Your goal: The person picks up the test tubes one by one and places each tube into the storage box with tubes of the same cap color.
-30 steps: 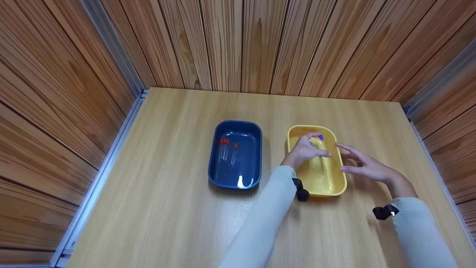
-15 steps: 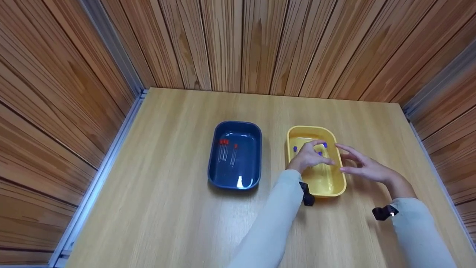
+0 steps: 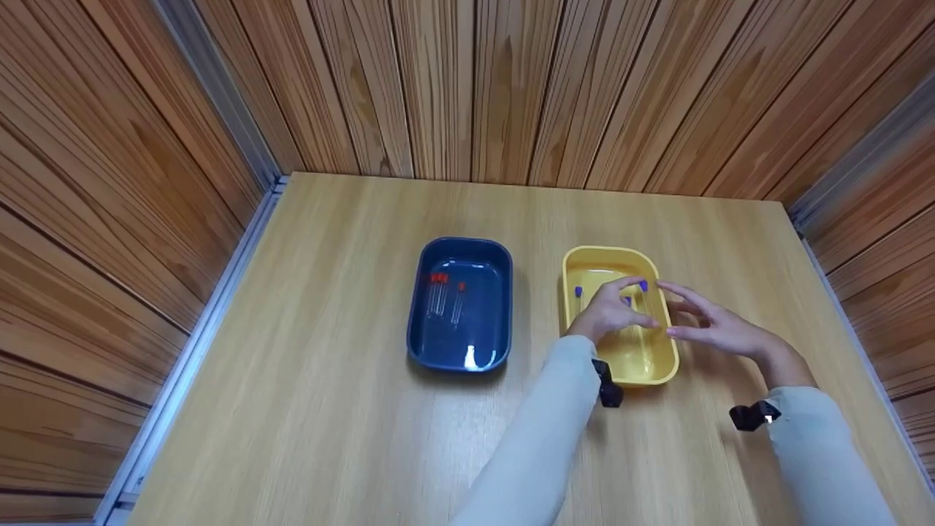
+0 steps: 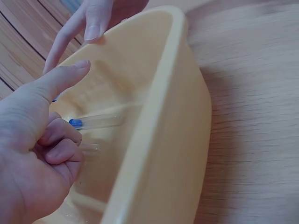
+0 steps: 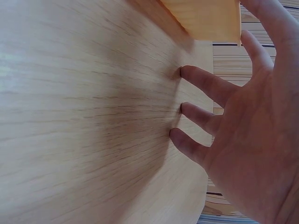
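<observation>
My left hand (image 3: 611, 310) reaches into the yellow tray (image 3: 661, 372), thumb and index finger spread apart with nothing between them. In the left wrist view its other fingers curl loosely beside a clear test tube (image 4: 100, 122) with a blue-purple cap, lying on the tray floor. Purple caps (image 3: 578, 291) of other tubes show around the hand, which hides part of the tubes. Outside the tray's right side is my right hand (image 3: 719, 332), thumb and index fingertips at the rim. Its remaining fingertips touch the table in the right wrist view.
A dark blue tray (image 3: 491, 343) stands left of the yellow one, with red-capped test tubes (image 3: 438, 292) lying in it. Both trays sit on a wooden table (image 3: 321, 409). Wood-panelled walls (image 3: 504, 88) rise behind and at both sides.
My left hand has moved slightly right and toward me, and the capped tube near its fingertips has gone right with it. More purple caps are uncovered. The right hand stays at the rim.
</observation>
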